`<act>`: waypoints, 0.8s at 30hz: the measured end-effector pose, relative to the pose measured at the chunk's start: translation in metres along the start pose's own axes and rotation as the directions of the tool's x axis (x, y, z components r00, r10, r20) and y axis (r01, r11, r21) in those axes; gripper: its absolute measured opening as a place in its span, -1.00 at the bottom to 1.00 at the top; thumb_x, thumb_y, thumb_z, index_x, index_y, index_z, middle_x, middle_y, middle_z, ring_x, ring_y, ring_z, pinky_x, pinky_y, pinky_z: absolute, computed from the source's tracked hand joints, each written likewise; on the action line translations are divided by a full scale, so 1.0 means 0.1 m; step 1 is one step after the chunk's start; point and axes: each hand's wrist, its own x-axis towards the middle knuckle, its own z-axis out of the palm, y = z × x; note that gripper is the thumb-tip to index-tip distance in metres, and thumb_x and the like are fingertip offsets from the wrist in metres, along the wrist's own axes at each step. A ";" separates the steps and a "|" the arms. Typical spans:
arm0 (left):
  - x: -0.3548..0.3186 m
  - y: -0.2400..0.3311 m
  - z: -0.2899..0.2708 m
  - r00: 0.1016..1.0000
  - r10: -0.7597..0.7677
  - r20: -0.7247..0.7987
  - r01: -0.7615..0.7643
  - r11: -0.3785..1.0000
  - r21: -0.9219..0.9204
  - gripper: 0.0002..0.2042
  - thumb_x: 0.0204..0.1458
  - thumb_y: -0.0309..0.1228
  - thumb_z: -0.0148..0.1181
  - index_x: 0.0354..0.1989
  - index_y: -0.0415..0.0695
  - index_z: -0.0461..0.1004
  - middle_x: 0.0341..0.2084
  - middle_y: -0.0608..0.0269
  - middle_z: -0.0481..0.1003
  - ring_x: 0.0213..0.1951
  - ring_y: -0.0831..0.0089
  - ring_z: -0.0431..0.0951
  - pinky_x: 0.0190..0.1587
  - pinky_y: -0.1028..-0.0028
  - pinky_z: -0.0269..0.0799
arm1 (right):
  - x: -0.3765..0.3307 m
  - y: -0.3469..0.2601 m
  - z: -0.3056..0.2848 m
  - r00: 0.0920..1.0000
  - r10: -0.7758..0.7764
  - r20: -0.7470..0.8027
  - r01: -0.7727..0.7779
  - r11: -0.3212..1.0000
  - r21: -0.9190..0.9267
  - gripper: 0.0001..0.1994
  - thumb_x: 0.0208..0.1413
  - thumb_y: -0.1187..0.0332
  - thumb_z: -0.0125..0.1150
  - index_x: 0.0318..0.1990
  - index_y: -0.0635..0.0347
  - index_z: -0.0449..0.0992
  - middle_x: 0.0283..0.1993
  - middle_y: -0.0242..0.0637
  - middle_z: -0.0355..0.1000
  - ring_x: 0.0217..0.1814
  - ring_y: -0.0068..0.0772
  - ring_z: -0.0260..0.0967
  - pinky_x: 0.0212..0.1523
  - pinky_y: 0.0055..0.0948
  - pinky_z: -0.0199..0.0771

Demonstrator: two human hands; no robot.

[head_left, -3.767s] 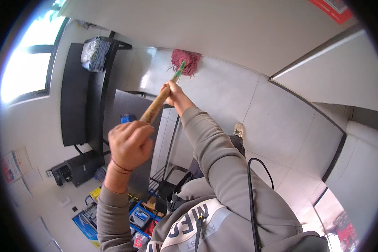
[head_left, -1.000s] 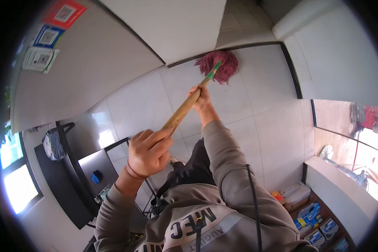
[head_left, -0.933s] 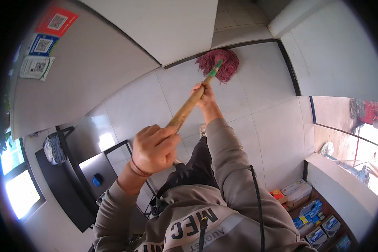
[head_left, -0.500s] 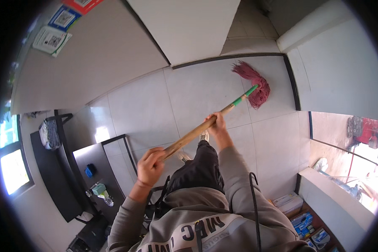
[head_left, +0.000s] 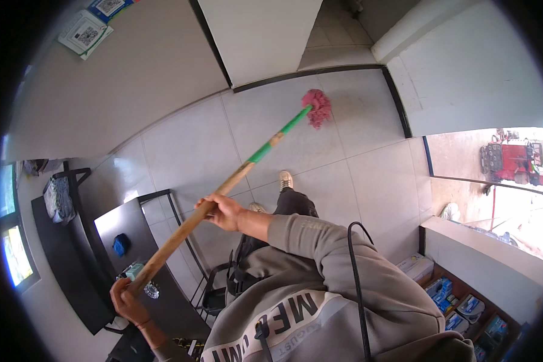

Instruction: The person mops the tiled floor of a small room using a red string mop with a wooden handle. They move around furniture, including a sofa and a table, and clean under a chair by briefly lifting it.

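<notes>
A mop (head_left: 230, 182) with a wooden handle, green toward its far end, slants from my lower left up to the right. My left hand (head_left: 128, 301) is closed round the handle's near end, over the dark table. Farther up, my right hand (head_left: 224, 212) wraps the wooden part of the handle. The mop's reddish-pink string head (head_left: 317, 108) appears bunched at the far end, over the pale floor tiles (head_left: 283, 151) near the dark skirting; whether it touches them I cannot tell.
A dark table (head_left: 139, 241) with a blue item (head_left: 121, 244) and a glass ashtray-like dish (head_left: 151, 291) stands at left, beside a black bench (head_left: 60, 241). A beige counter (head_left: 145, 66) runs along the far left. Shelves with boxed goods (head_left: 443, 292) are at lower right, near a doorway (head_left: 458, 160).
Both hands have moved left and nearer with the mop. Its head has come left and away from the far right corner, and its strings are more bunched.
</notes>
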 end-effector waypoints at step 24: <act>-0.09 3.83 3.08 0.323 0.803 0.502 -0.937 0.347 0.047 -0.85 -0.08 -0.55 0.02 -0.38 -0.30 0.51 -0.37 -0.02 0.49 -0.40 0.10 0.51 -0.35 0.22 0.47 | -0.55 -3.35 -0.90 0.969 -0.225 -0.104 0.246 0.820 0.517 -0.87 0.01 0.42 0.08 -0.28 0.16 0.31 -0.35 -0.26 0.37 -0.29 -0.32 0.37 -0.22 -0.37 0.52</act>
